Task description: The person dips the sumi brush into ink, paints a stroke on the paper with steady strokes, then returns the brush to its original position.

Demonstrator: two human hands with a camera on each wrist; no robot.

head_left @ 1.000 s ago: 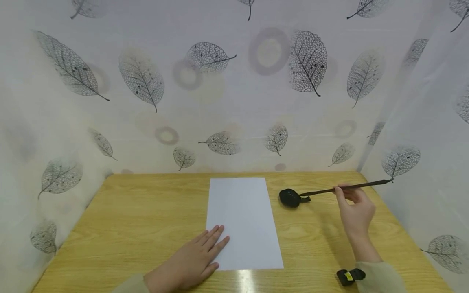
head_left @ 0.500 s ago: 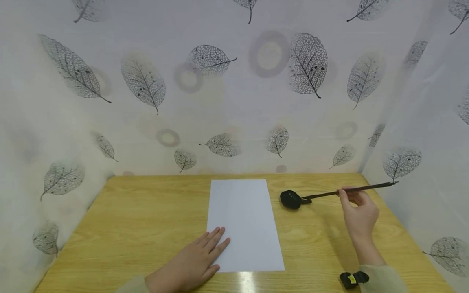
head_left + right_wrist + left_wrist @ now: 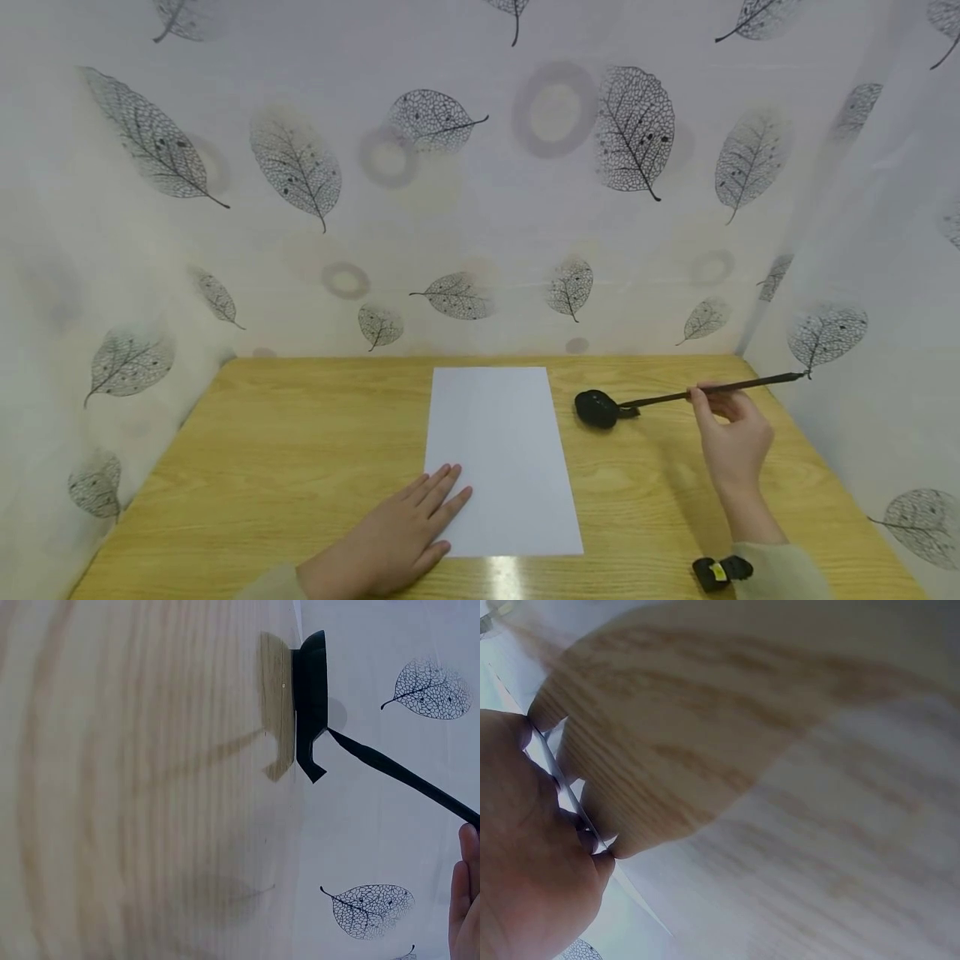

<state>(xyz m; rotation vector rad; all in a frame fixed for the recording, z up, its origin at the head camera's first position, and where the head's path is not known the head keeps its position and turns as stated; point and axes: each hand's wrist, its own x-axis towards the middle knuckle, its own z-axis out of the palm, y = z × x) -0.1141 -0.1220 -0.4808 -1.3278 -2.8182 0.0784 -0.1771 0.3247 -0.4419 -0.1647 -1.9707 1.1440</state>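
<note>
In the head view, my right hand [image 3: 735,442] pinches a dark writing brush [image 3: 750,383] partway along its handle. The brush leans left, its tip at the near-right rim of a black ink dish [image 3: 596,409] with a short stub of a handle. The right wrist view shows the brush [image 3: 405,774] slanting up from the rim of the ink dish [image 3: 313,682]; only some fingers [image 3: 461,900] are visible there. My left hand [image 3: 401,533] lies flat, fingers spread, on the lower left of a white paper sheet [image 3: 498,433]. In the left wrist view, this hand [image 3: 540,847] is at the left edge.
A wooden table [image 3: 300,433] bears everything. Behind it and at both sides hangs a pale curtain [image 3: 480,208] printed with leaves. A black strap device [image 3: 720,573] sits at the right wrist beside a beige sleeve [image 3: 780,571].
The brush tip has shifted slightly right and down along the dish's rim, with the right hand moving a little right. The left hand stays on the paper. The head view has tilted slightly.
</note>
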